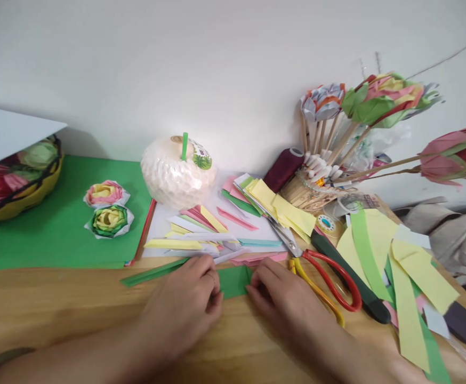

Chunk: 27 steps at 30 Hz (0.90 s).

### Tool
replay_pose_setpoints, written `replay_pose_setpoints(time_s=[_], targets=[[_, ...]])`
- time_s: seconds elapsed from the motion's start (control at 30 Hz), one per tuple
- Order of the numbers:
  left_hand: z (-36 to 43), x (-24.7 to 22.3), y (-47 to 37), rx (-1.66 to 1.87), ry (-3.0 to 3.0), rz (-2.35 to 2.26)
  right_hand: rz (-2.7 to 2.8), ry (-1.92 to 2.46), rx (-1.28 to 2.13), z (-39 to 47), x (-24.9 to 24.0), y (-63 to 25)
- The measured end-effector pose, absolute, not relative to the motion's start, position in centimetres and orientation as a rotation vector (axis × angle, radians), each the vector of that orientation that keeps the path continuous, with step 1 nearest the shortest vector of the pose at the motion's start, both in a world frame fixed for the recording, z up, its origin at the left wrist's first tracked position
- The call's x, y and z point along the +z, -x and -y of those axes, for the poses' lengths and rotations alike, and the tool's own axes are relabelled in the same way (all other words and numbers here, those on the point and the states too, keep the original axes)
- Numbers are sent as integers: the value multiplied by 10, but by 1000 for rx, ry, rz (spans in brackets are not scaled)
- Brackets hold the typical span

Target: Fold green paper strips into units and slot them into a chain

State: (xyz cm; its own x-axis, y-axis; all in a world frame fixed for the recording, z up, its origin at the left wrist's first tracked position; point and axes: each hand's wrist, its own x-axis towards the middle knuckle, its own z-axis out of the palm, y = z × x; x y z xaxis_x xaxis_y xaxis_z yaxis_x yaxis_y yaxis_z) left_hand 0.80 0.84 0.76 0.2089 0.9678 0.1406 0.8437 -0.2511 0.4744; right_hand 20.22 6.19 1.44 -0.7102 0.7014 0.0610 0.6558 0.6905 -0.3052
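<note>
A small piece of green paper [233, 281] lies on the wooden table [225, 352] between my two hands. My left hand [195, 293] has its fingers closed at the paper's left end. At the opposite end my right hand [275, 290] has its fingers curled together on the edge. The fingers hide both ends of the paper. A narrow folded green strip [153, 272] lies just left of my left hand. Red-and-yellow-handled scissors [297, 250] rest beside my right hand. Just beyond both hands, several folded paper strips [197, 234] are piled on white sheets.
Two paper flowers [109, 213] sit on green sheets [73, 250] at left, near a basket [37, 197]. A wrapped coconut [177, 170] stands at the back. Right are a dark-green-handled tool [348, 277], paper scraps [409, 298], a purple thread spool [283, 168] and stemmed paper flowers [388, 98].
</note>
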Motion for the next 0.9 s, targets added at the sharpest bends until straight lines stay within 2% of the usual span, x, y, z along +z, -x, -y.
replay_pose_setpoints(time_s=[0.53,0.7,0.9], targets=[[-10,11,-8,429,-2201,-1695,2759,1135,338,-59,18,-202],[-12,16,-8,279,-2243,-1702,2715,1144,286,-60,16,-201],[-10,18,-7,154,-2546,-1594,2742,849,99,-52,17,-207]])
